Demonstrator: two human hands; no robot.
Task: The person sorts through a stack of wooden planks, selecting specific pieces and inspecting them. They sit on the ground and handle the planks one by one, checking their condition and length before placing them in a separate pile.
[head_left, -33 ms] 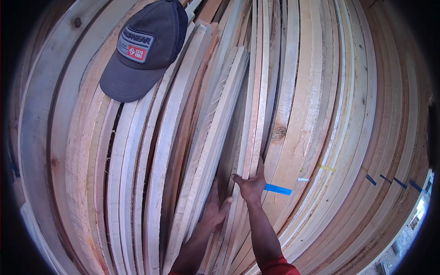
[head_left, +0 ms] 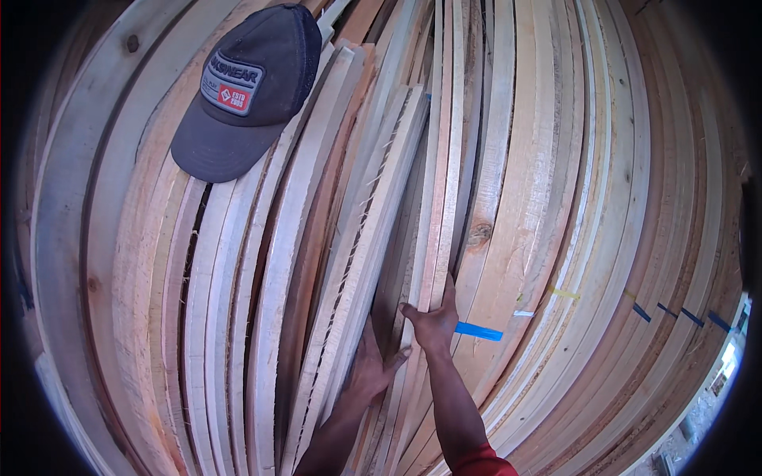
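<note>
Long pale wooden boards stand on edge, packed side by side. My right hand (head_left: 435, 327) is closed around a narrow pinkish board (head_left: 438, 238), its thumb on the left side and its fingers on the right. To its left, my left hand (head_left: 370, 371) reaches into the gap between boards. Its fingers stretch along a light board with a splintered edge (head_left: 379, 214), partly hidden in shadow, and its thumb points out toward the boards on the right. A strip of blue tape (head_left: 479, 331) sits on a board just right of my right hand.
A dark cap (head_left: 242, 95) with a patch lies on top of the boards at the upper left. More boards (head_left: 603, 238) curve away to the right, some with blue marks (head_left: 692, 317). Floor with debris (head_left: 686, 432) shows at the lower right.
A dark gap has opened along the splintered edge of the light board left of my left hand. My left thumb has moved slightly right. My right hand keeps its hold.
</note>
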